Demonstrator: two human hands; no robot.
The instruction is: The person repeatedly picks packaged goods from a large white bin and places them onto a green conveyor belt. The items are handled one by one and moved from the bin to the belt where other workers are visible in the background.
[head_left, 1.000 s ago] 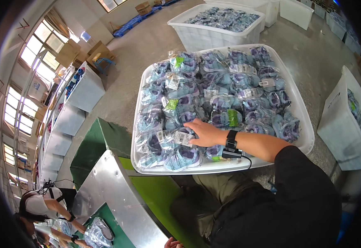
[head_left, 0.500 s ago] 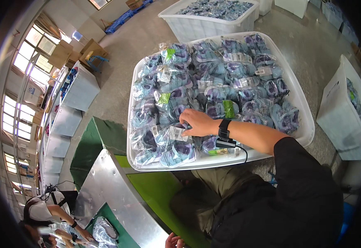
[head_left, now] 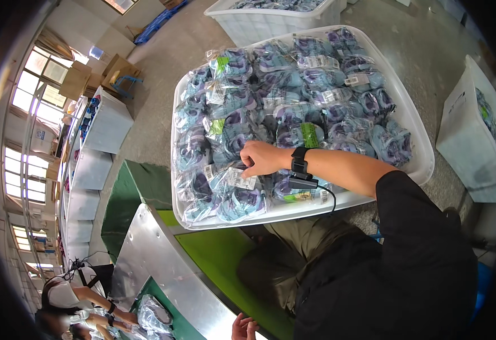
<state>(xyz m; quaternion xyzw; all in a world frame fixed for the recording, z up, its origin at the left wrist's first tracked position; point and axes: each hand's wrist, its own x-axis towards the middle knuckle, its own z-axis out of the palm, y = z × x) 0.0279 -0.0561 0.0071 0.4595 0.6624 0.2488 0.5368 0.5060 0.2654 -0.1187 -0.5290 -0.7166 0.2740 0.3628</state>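
Your right hand (head_left: pixel 264 158) is pinching a bagged shoe (head_left: pixel 229 180) at the bin (head_left: pixel 408 110)'s eight o'clock, where hard tugging could be ripping it open; your left hand (head_left: pixel 244 327), at the view's six o'clock, is showing too little to tell.

You look through the left of two fisheye cameras worn on your head, aimed down and forward, the picture upright. Your right hand (head_left: pixel 258 158) and the wide white bin (head_left: pixel 422 161) sit near the middle, close below the lens; your left hand (head_left: pixel 245 327) shows at the lower edge. The view reaches wide, taking in windows (head_left: pixel 31 99) well off to your left, bent toward the dark rim.
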